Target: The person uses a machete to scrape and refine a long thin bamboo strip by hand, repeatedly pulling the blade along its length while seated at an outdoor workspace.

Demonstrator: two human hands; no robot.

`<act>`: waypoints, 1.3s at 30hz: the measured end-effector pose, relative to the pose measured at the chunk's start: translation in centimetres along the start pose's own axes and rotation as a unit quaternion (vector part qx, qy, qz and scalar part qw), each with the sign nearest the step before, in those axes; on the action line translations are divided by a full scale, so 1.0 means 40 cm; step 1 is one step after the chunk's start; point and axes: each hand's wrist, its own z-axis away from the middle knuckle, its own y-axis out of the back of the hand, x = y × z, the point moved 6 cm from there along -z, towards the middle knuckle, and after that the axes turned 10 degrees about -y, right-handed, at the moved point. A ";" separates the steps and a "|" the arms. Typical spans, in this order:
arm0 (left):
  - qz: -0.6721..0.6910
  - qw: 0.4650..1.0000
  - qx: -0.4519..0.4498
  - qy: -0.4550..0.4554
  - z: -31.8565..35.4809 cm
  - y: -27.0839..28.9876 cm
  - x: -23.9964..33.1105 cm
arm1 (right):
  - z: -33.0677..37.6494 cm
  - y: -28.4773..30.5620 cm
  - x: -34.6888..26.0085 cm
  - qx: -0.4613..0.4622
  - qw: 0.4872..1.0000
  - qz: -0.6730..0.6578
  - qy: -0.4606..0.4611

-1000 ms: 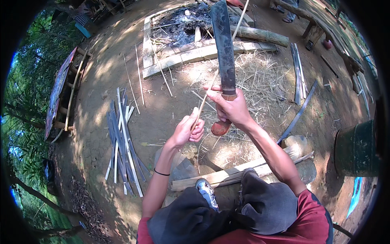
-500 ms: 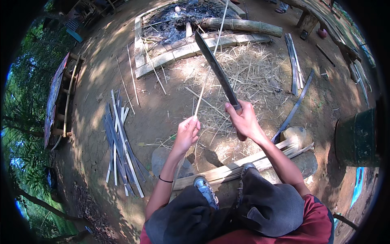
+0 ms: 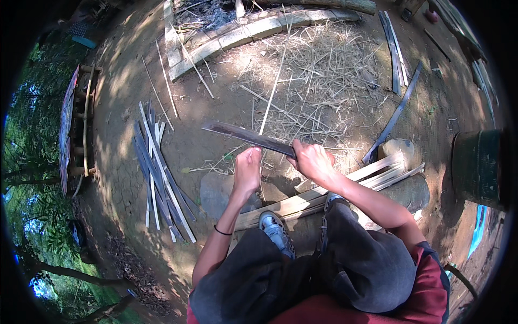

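Observation:
My right hand (image 3: 312, 162) grips the handle of a long dark machete (image 3: 245, 136), whose blade lies nearly level and points left. My left hand (image 3: 247, 168) is closed around the near end of a thin bamboo strip (image 3: 273, 89) that runs up and away over the straw. The blade crosses this strip just above my left hand. Both hands are held over bare earth in front of my knees.
A pile of split bamboo slats (image 3: 159, 173) lies on the ground at left. Flat slats (image 3: 329, 191) rest across stones (image 3: 410, 189) by my feet. Straw shavings (image 3: 324, 81) cover the ground ahead; a stone-edged ash pit (image 3: 226, 32) lies beyond. A dark green drum (image 3: 477, 167) stands right.
The machete has swung down from pointing upward to lying nearly level, pointing left, across the strip. Both hands have come lower and closer together.

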 end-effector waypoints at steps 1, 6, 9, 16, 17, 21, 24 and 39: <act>-0.025 0.999 -0.003 -0.045 -0.002 0.009 -0.015 | -0.003 -0.013 0.009 0.001 1.000 0.016 -0.001; -0.068 0.996 -0.063 0.003 0.067 -0.033 -0.067 | -0.105 0.047 0.228 0.055 0.990 0.033 -0.124; -0.094 0.991 -0.097 0.008 0.106 -0.081 -0.069 | -0.141 0.085 0.373 0.089 0.981 0.059 -0.162; -0.097 0.993 -0.072 -0.011 0.083 -0.056 -0.051 | 0.005 0.101 0.145 0.009 0.993 -0.044 -0.112; -0.102 0.992 -0.066 -0.014 0.076 -0.052 -0.033 | 0.027 0.096 0.114 -0.016 0.994 -0.032 -0.105; -0.135 0.989 -0.018 -0.058 0.067 -0.045 0.056 | 0.045 0.065 0.062 -0.038 0.998 0.023 -0.046; -0.184 0.981 0.011 -0.063 0.086 -0.045 0.092 | 0.026 0.057 0.073 -0.026 0.997 0.040 -0.054; -0.200 0.979 0.003 -0.040 0.102 -0.046 0.096 | -0.026 0.081 0.134 -0.004 0.993 0.005 -0.120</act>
